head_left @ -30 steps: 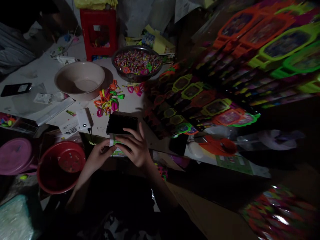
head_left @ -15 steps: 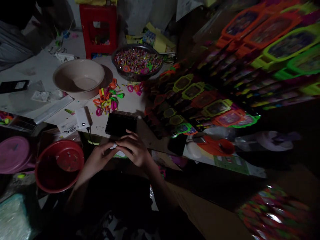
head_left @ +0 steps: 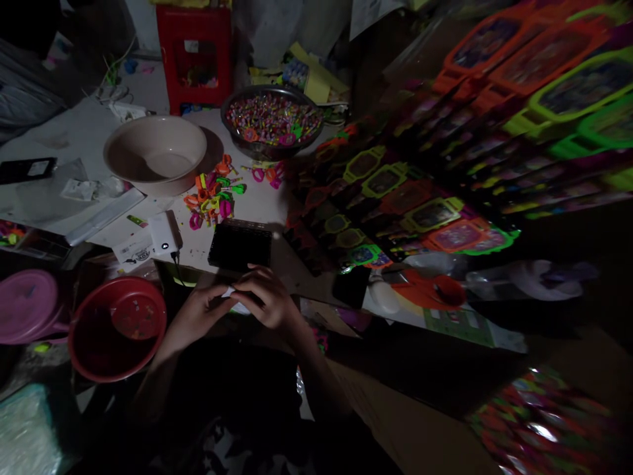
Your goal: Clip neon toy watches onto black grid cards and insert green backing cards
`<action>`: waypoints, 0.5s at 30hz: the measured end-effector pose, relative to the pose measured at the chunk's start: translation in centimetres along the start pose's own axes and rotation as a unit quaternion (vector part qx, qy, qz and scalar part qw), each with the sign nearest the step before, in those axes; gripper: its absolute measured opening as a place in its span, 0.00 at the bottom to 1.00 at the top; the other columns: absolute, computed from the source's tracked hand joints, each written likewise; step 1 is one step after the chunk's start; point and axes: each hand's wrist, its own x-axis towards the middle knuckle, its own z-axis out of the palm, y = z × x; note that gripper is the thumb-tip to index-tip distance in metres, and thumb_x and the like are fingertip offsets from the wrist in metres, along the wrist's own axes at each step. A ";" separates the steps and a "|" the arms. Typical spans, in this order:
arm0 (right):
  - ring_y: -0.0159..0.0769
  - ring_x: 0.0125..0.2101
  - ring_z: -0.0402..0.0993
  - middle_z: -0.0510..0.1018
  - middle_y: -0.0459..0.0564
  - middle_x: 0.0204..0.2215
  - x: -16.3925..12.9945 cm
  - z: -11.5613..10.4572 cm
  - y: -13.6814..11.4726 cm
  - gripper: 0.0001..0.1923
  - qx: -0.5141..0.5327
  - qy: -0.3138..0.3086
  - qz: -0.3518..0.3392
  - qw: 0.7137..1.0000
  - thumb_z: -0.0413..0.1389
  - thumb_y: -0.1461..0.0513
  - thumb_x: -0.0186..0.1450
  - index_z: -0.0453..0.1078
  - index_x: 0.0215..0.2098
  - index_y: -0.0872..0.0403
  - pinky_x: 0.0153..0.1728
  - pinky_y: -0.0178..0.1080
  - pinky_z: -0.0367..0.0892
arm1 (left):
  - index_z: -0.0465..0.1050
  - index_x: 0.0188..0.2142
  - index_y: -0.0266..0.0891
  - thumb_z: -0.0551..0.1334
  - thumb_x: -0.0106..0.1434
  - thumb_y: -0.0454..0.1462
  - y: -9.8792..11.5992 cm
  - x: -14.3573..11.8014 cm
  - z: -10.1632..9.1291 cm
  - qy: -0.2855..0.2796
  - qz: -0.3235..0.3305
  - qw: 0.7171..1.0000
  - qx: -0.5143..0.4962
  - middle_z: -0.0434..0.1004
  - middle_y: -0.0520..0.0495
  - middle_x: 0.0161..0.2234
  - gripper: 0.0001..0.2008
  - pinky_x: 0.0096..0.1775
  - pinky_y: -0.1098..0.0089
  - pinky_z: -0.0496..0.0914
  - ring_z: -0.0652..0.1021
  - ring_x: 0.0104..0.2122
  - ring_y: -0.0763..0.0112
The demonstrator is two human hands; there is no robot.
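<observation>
Between my two hands is a small white piece, like paper or a sticker; its kind is too small to make out. My left hand pinches it from the left, thumb and fingers together. Fingers bent, my right hand closes on its right side. Just beyond my fingertips lies a flat black tray at the table's front edge. Behind that is a loose heap of bright plastic toy watches in orange, pink, yellow and green. A white power bank with a cable stands left of the tray.
A beige basin and a metal bowl full of small wrapped pieces stand farther back. Stacked packs of toy watches crowd the right. Low on the left are a red basin and a pink stool.
My hands stay in nearly the same place, with slight finger movement around the white piece. The right fingers sit a little lower. The rest of the scene looks the same.
</observation>
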 end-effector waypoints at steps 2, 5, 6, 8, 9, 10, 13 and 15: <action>0.34 0.35 0.74 0.79 0.47 0.30 0.0 0.0 0.0 0.09 0.002 -0.002 -0.002 1.000 0.51 0.60 0.70 0.73 0.35 0.53 0.51 0.46 0.67 | 0.78 0.42 0.40 0.59 0.64 0.43 0.0 0.1 0.0 -0.003 0.000 1.000 -0.001 0.80 0.50 0.34 0.13 0.39 0.73 0.70 0.77 0.37 0.69; 0.33 0.34 0.74 0.78 0.48 0.29 0.0 0.0 0.1 0.12 0.000 0.006 -0.004 1.000 0.49 0.62 0.71 0.72 0.34 0.54 0.51 0.45 0.67 | 0.78 0.42 0.39 0.59 0.64 0.44 0.0 0.1 0.1 -0.001 -0.006 1.000 0.001 0.80 0.51 0.34 0.13 0.39 0.73 0.70 0.77 0.36 0.69; 0.33 0.34 0.74 0.78 0.48 0.29 0.0 0.0 0.1 0.13 -0.003 0.010 -0.003 1.000 0.48 0.62 0.71 0.72 0.33 0.54 0.51 0.44 0.67 | 0.78 0.41 0.39 0.59 0.63 0.44 -0.1 0.1 0.1 0.001 -0.008 1.000 0.002 0.80 0.51 0.34 0.14 0.39 0.73 0.70 0.77 0.36 0.69; 0.33 0.33 0.74 0.77 0.48 0.29 -0.1 0.1 0.3 0.13 -0.008 0.017 0.002 1.000 0.47 0.62 0.71 0.72 0.32 0.54 0.50 0.43 0.68 | 0.78 0.41 0.39 0.60 0.63 0.44 -0.1 0.1 0.2 0.003 -0.013 1.000 0.003 0.80 0.51 0.34 0.14 0.39 0.73 0.70 0.77 0.36 0.69; 0.33 0.33 0.74 0.77 0.48 0.28 -0.2 0.2 0.4 0.13 -0.010 0.021 0.005 1.000 0.47 0.62 0.71 0.71 0.32 0.54 0.50 0.43 0.68 | 0.78 0.41 0.39 0.60 0.63 0.44 -0.1 0.1 0.2 0.004 -0.014 1.000 0.003 0.80 0.51 0.34 0.14 0.39 0.73 0.70 0.77 0.36 0.69; 0.33 0.33 0.74 0.77 0.48 0.28 -0.3 0.3 0.4 0.13 -0.011 0.026 0.011 1.000 0.48 0.61 0.71 0.71 0.32 0.54 0.49 0.42 0.68 | 0.78 0.42 0.39 0.60 0.63 0.44 -0.2 0.1 0.3 0.004 -0.015 1.000 0.003 0.80 0.51 0.34 0.14 0.40 0.73 0.70 0.77 0.36 0.69; 0.34 0.33 0.74 0.77 0.48 0.28 -0.5 0.8 0.5 0.13 -0.012 0.048 0.058 0.997 0.48 0.59 0.71 0.71 0.32 0.53 0.43 0.38 0.69 | 0.77 0.44 0.40 0.59 0.64 0.45 -0.3 0.2 0.4 0.008 -0.012 1.000 0.006 0.80 0.49 0.37 0.15 0.41 0.73 0.70 0.78 0.38 0.68; 0.34 0.31 0.73 0.76 0.49 0.27 -0.7 1.1 0.8 0.14 -0.003 0.075 0.120 0.990 0.48 0.57 0.70 0.70 0.32 0.53 0.37 0.36 0.69 | 0.77 0.45 0.40 0.59 0.64 0.45 -0.3 0.2 0.5 0.007 -0.008 1.000 0.005 0.80 0.49 0.39 0.16 0.43 0.72 0.70 0.78 0.39 0.68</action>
